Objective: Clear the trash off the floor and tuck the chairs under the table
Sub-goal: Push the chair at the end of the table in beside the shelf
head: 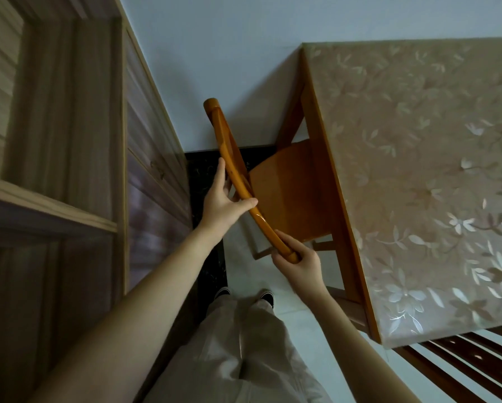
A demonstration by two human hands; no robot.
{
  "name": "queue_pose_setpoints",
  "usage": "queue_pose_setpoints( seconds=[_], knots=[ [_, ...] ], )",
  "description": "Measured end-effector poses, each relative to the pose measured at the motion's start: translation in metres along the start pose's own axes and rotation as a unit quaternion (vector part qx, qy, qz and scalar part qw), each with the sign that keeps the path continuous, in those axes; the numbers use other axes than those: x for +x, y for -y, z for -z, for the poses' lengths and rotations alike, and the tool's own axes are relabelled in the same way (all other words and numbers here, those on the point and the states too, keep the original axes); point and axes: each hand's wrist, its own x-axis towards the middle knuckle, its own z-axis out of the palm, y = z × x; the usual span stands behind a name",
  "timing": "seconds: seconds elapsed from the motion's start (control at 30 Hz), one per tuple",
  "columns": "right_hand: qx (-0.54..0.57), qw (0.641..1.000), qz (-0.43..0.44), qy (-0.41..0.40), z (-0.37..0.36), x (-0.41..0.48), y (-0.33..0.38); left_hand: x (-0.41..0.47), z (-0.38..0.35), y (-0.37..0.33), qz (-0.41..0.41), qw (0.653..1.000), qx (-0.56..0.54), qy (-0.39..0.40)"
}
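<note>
Presently under way: tucking of chair (287, 193), honey-coloured wood.

Position: seat partly beneath the edge of the worktop (418, 170), near the wall-side leg; back out in the aisle; top rail (229, 152) skewed to the worktop edge rather than parallel.

Progress, as judged: not yet home. Further push inward and some squaring likely wanted.

Second chair (461, 365), dark and slatted, at the worktop's near end: only partly in view, tucked or not, cannot tell. Possibly left to do.

Trash: none showing on the visible strip of floor (244, 257); beyond that strip, unknown.

Left hand (223, 199): arm stretched well forward, grip clasping the rail at about mid-length, thumb laid across the top, fingers behind.

Right hand (299, 266): elbow bent, closer to the body, grip wrapped round the rail's near end.

Both placed for steering the back, one hand to push and one to swing.

Adjacent: pale panelled cabinet (69, 141) along the left, leaving a narrow aisle.
</note>
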Motion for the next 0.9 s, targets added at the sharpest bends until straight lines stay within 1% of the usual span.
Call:
queue_pose_setpoints(
  seconds=[0.27, 0.5, 0.9],
  knots=[
    [0.040, 0.999, 0.000, -0.029, -0.020, 0.019, 0.007, 0.029, 0.013, -0.015, -0.006, 1.000, 0.009, 0.020],
    [0.048, 0.998, 0.006, -0.027, -0.034, 0.042, 0.020, 0.055, 0.024, -0.034, -0.013, 0.999, 0.029, 0.026],
    [0.084, 0.995, -0.017, -0.041, -0.053, 0.067, 0.045, 0.091, 0.035, -0.053, -0.002, 0.997, 0.075, 0.032]
  ],
)
